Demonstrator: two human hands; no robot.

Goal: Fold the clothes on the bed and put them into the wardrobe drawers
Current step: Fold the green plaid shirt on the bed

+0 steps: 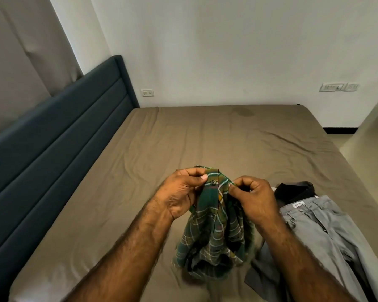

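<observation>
- Holding up a green plaid shirt (214, 232) over the bed (122, 192), both hands are busy at its top edge, near a dark button (213, 182).
- Left hand (179, 192) pinches the button strip, thumb on the front, fingers curled behind the fabric.
- Right hand (252, 199) pinches the other edge of the cloth just beside it, fingers curled tight on the fabric.
- Rest of the shirt hangs down bunched up between the 2 forearms, its bottom touching the brown sheet.
- Grey jeans (319, 227) lie flat on the bed to the right, waistband facing away, partly under the right forearm.
- Something black (292, 191), another garment I think, sits just past the jeans' waistband.
- Dark blue padded headboard (59, 136) runs along the left side, wall socket (147, 92) on the white wall behind.
</observation>
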